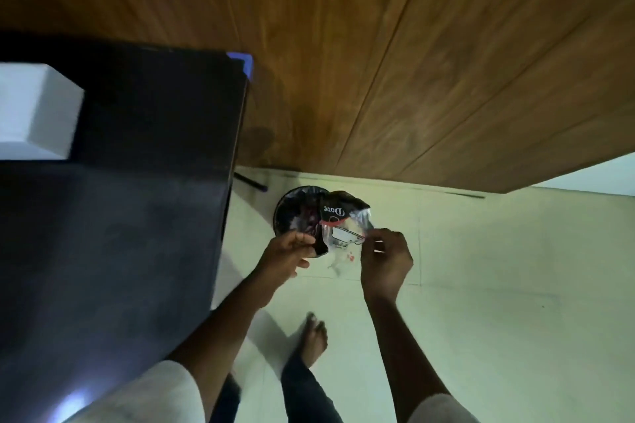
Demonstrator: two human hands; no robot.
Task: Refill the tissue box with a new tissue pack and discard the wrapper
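Observation:
A crumpled plastic wrapper (338, 228), part black with white lettering and part clear with a red stripe, is held up between both hands. My left hand (287, 256) pinches its black left edge. My right hand (386, 259) pinches its clear right edge. Directly behind and below the wrapper stands a round black waste bin (295, 209) on the floor, half hidden by the wrapper. A white tissue box (37, 112) sits at the far left on the black table (137, 216).
The black table fills the left side, with a blue corner guard (245, 63). A wooden wall panel (412, 62) runs behind the bin. Pale floor tiles (498, 285) spread to the right. My bare foot (312, 342) stands just below the hands.

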